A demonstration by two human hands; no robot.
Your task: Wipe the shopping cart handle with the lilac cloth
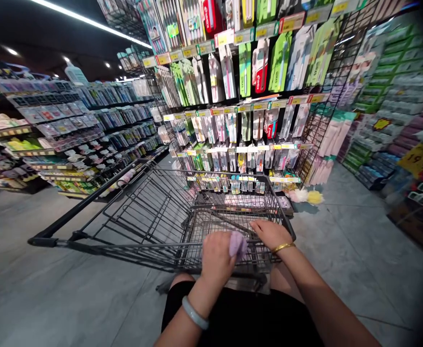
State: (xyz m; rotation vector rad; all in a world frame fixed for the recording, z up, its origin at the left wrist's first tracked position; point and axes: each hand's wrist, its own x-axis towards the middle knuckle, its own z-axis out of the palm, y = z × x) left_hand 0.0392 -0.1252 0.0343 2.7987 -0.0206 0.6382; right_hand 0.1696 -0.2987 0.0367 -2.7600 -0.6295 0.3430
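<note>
My left hand (216, 255) is closed in a fist around a light purple cloth (238, 245), which bulges out beside the thumb. That fist sits at the near side rim of a black wire shopping cart (99, 248). Over the same rim, farther right, my right hand (273, 235) curls its fingers toward the inside of the basket; the fingertips are partly hidden. The cart stands sideways before my knees, its thick handle bar on the left. A grey bangle (195, 313) is on my left wrist and a gold-coloured bracelet (283, 247) on my right.
Beyond the cart rises a wire display rack (247, 106) hung with packaged toothbrushes and price tags. Shelves of packaged goods (59, 125) fill the left side. Stacked packs (388, 106) and a yellow price sign (416, 159) are on the right. The floor (70, 289) is grey.
</note>
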